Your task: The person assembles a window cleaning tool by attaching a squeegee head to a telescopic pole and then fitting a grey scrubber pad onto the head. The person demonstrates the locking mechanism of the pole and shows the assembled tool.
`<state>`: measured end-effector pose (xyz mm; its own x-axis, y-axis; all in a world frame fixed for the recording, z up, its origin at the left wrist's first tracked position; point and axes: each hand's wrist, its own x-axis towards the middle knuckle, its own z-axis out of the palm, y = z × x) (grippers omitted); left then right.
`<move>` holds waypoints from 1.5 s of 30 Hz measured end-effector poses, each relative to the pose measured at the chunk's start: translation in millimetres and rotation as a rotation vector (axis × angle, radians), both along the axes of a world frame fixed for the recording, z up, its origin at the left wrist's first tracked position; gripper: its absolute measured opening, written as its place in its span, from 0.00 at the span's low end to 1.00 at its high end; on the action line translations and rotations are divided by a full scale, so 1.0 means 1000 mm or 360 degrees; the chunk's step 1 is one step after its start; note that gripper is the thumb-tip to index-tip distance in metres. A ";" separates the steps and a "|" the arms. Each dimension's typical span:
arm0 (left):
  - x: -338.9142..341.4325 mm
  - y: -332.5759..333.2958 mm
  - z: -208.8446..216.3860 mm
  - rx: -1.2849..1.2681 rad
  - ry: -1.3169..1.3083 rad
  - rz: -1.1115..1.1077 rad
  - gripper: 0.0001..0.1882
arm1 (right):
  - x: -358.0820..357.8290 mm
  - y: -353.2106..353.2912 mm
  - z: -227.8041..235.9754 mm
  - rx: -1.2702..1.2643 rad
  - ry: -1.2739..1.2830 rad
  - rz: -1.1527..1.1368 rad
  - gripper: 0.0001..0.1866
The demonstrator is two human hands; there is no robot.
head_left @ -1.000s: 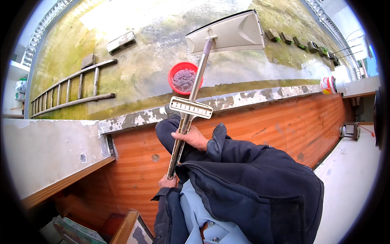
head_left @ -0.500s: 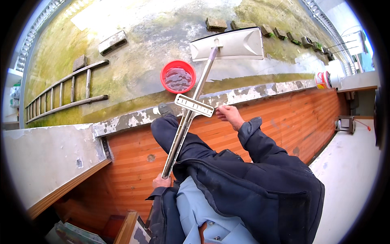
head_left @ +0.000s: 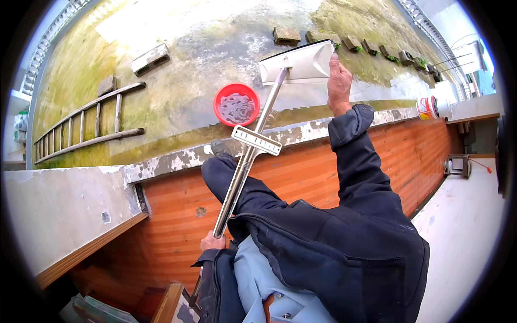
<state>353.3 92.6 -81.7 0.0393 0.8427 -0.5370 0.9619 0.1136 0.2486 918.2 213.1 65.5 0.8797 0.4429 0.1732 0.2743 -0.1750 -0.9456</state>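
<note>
A long-handled flat mop (head_left: 273,97) slants up across my body, its wide white head (head_left: 301,62) raised and edged with a dark strip along the far side. My left hand (head_left: 214,240) is wrapped round the lower part of the metal handle. At the right end of the head, my right hand (head_left: 339,86) grips its edge; some fingers are hidden behind it. A white slotted crosspiece (head_left: 257,140) sits partway along the handle. Just left of the handle, a red basin (head_left: 236,104) with water in it stands on the wet ground.
A wooden ladder (head_left: 89,121) and a hollow block (head_left: 151,59) lie on the mossy concrete. Several more blocks (head_left: 286,36) line the far right. A worn raised sill (head_left: 318,126) separates the concrete from the orange floor (head_left: 177,215). A red-and-white bucket (head_left: 428,107) stands to the right.
My right hand has moved up from beside the crosspiece and taken hold of the mop head's right end. The head has tilted slightly; my left hand stays on the handle.
</note>
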 end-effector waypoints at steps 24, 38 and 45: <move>-0.005 -0.007 -0.002 0.0049 -0.0038 -0.0077 0.14 | -0.094 0.143 0.056 -0.1138 -0.1482 0.0321 0.19; -0.017 -0.033 -0.016 -0.0193 -0.0178 0.0158 0.14 | 0.036 0.060 -0.128 -0.0646 -0.0031 -0.0172 0.44; -0.027 -0.024 -0.020 -0.0319 -0.0285 0.0162 0.14 | 0.023 0.028 -0.166 -0.0317 0.1371 -0.0201 0.28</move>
